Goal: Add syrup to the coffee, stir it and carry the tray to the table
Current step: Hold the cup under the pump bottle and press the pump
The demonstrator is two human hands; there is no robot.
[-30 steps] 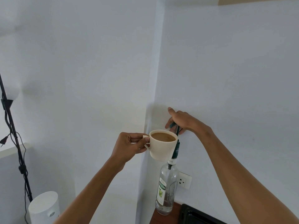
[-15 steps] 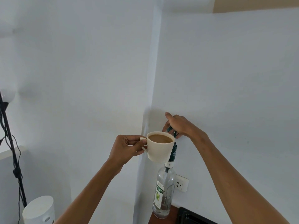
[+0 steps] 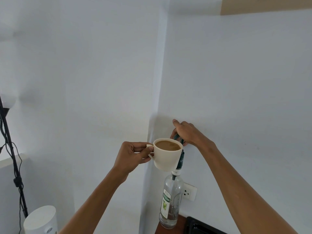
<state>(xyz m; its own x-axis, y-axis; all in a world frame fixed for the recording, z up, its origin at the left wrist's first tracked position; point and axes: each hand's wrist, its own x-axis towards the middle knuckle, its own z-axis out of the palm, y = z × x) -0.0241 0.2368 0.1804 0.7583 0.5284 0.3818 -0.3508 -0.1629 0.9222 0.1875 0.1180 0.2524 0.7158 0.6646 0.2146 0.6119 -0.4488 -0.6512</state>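
A cream cup [image 3: 166, 158] filled with light brown coffee is held up by its handle in my left hand [image 3: 133, 155], level with the top of the syrup bottle. The clear glass syrup bottle [image 3: 171, 202] with a green label stands on a brown counter corner, nearly empty. A dark green pump head [image 3: 179, 141] tops its neck, right behind the cup's rim. My right hand [image 3: 187, 132] rests on top of that pump, fingers curled over it. Whether syrup is flowing I cannot tell.
White walls meet in a corner behind the cup. A wall socket [image 3: 189, 193] sits right of the bottle. A black tray edge [image 3: 202, 228] shows at the bottom. At the left stand a black pole with cables [image 3: 10, 149] and a white cylinder [image 3: 41, 220].
The cup has stayed at the pump spout with both hands in place. The pump head and my right hand sit slightly lower against the cup than a second ago.
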